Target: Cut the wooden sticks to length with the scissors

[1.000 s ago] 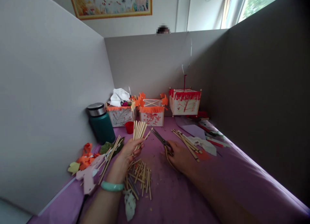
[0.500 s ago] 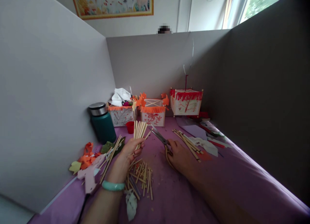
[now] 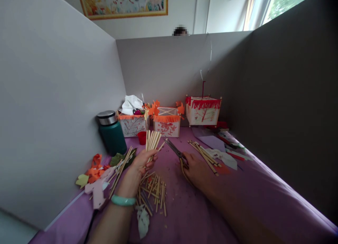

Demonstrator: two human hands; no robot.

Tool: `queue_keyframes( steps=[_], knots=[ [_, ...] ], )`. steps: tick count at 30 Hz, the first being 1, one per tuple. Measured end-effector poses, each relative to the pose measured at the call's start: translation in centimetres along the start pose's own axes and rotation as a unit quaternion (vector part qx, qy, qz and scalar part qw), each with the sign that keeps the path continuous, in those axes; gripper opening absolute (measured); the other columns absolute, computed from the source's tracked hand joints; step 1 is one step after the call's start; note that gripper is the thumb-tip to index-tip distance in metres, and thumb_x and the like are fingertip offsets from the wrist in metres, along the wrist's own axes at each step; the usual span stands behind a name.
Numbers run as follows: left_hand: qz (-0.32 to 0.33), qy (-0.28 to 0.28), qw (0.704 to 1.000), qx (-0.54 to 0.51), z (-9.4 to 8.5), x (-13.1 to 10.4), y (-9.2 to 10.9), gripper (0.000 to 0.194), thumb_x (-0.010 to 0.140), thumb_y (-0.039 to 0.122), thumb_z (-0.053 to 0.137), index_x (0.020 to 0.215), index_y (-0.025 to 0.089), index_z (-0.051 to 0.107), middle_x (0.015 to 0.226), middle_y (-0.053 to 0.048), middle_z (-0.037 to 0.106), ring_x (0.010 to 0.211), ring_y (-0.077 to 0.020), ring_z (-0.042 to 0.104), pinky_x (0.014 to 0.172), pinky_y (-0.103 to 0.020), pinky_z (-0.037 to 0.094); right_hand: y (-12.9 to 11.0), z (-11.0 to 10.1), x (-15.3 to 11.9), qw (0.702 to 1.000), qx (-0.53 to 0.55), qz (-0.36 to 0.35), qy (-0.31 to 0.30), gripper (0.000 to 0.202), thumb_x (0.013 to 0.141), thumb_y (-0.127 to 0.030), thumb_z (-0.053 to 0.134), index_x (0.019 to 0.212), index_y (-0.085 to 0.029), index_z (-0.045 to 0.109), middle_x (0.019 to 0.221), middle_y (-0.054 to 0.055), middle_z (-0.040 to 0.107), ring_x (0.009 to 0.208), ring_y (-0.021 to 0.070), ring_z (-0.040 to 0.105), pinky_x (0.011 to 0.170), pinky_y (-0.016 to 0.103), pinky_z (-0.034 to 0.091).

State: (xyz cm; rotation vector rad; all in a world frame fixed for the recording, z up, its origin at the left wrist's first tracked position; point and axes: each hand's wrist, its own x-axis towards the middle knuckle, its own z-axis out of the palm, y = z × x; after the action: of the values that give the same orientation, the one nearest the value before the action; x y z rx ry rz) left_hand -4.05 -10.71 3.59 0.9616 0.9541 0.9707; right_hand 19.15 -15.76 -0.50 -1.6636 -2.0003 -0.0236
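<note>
- Two hands over purple table [image 3: 185,216].
- Left hand [image 3: 139,163] clenched round bundle of sticks [image 3: 151,142], upright, above cut pieces [image 3: 153,194].
- Right hand [image 3: 195,170] fingers through scissors [image 3: 175,152] handles; blades parted, tips beside bundle.

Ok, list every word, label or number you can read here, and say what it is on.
Framed picture on the far wall: rows of small dark marks that may be writing, too small and blurred to read.
Green flask: no label shows.
Paper lanterns: painted branches only, no text.
Nothing else carries readable text.
</note>
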Motion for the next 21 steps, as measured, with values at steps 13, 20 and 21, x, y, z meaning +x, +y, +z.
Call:
queue_keyframes(
  steps=[13, 20, 21],
  knots=[
    [0.003, 0.007, 1.000, 0.027, -0.04, -0.20, 0.08, 0.032, 0.065, 0.034, 0.077, 0.076, 0.015, 0.053, 0.051, 0.004, 0.053, 0.029, -0.0014, 0.029, 0.032, -0.016, 0.011, 0.21, 0.01, 0.16, 1.000, 0.001, -0.001, -0.001, 0.031, 0.097, -0.037, 0.051, 0.119, -0.020, 0.063, 0.104, 0.010, 0.069, 0.090, 0.0239, 0.067, 0.074, 0.032, 0.045],
    [0.024, 0.003, 0.998, 0.053, -0.78, -0.01, -0.39, 0.035, 0.066, 0.039, 0.078, 0.078, 0.015, 0.055, 0.052, 0.003, 0.053, 0.029, -0.0013, 0.027, 0.032, -0.017, 0.009, 0.20, -0.35, 0.14, 0.999, 0.037, 0.002, -0.026, 0.030, 0.099, -0.035, 0.048, 0.117, -0.019, 0.064, 0.104, 0.010, 0.072, 0.095, 0.0229, 0.068, 0.081, 0.030, 0.046],
    [0.025, -0.003, 0.999, 0.047, -0.93, 0.16, -0.48, 0.036, 0.066, 0.039, 0.078, 0.079, 0.015, 0.054, 0.052, 0.004, 0.053, 0.029, -0.0014, 0.027, 0.031, -0.017, 0.008, 0.21, -0.38, 0.15, 0.999, 0.036, 0.002, -0.028, 0.030, 0.099, -0.035, 0.048, 0.117, -0.019, 0.065, 0.104, 0.010, 0.072, 0.095, 0.0230, 0.069, 0.081, 0.030, 0.046]
  ],
)
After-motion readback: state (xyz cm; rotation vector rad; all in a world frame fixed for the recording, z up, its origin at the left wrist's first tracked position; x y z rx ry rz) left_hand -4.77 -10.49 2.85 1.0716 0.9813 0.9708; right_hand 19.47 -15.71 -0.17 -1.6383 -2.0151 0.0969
